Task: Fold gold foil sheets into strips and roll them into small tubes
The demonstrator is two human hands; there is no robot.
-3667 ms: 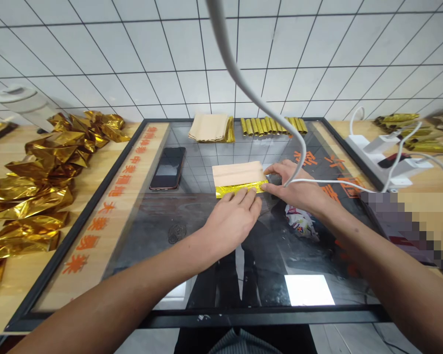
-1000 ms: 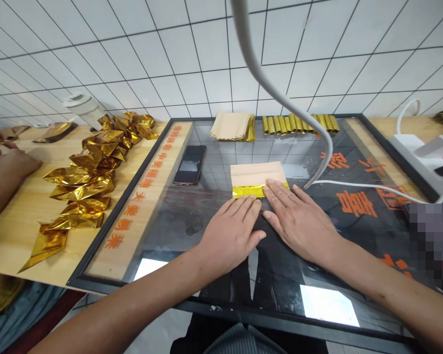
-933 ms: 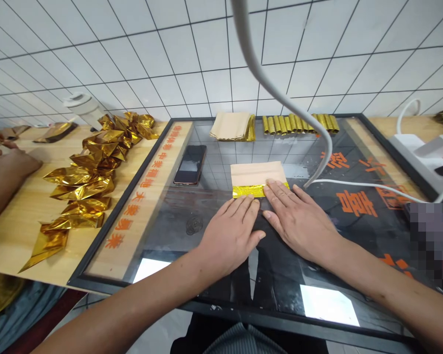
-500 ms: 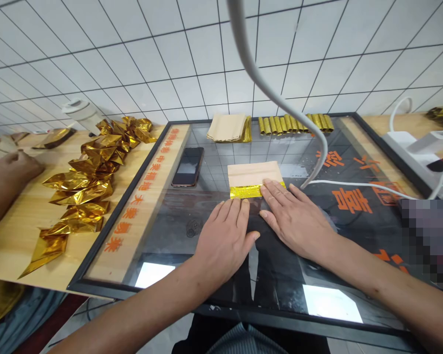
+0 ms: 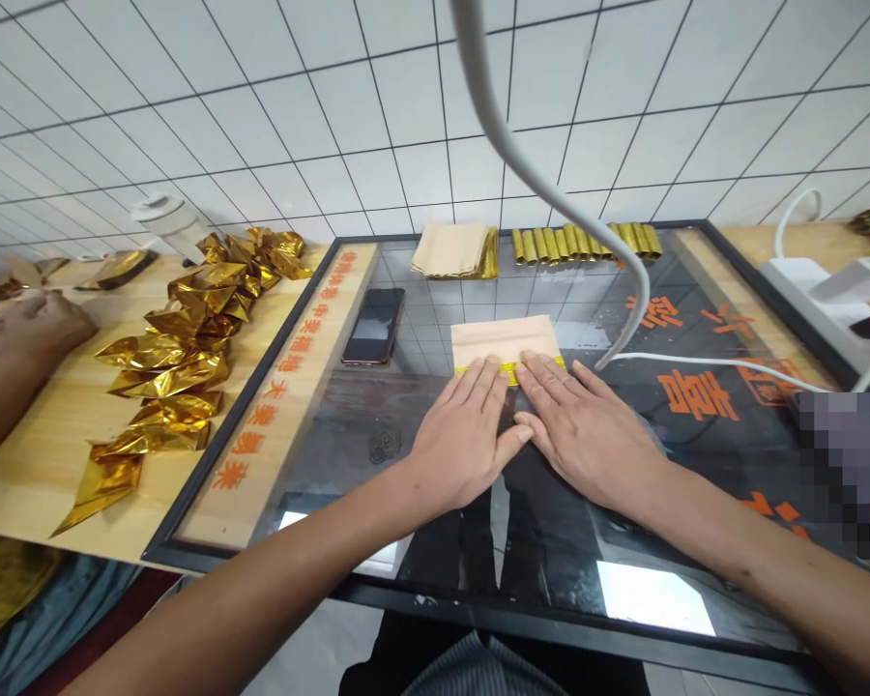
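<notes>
A sheet of beige paper (image 5: 506, 338) with a shiny gold strip along its near edge lies flat on the dark glass panel (image 5: 348, 425). My left hand (image 5: 464, 435) rests palm down, its fingers stretched over the left part of the gold strip. Beside it my right hand (image 5: 580, 425) lies flat too, fingertips on the right part of the strip. The two thumbs nearly meet below the paper. Most of the gold edge is hidden under my fingers.
A stack of paper sheets (image 5: 453, 249) and a row of gold paper rolls (image 5: 587, 244) lie at the panel's far edge. A phone (image 5: 373, 327) is at left. Folded gold foil pieces (image 5: 181, 348), another person's hand (image 5: 50, 324), a white cable (image 5: 522, 164) and a power strip (image 5: 816, 309) surround the panel.
My left hand has moved forward and right, from just below the paper onto its gold strip. My right hand stays on the strip, with its fingertips slightly shifted.
</notes>
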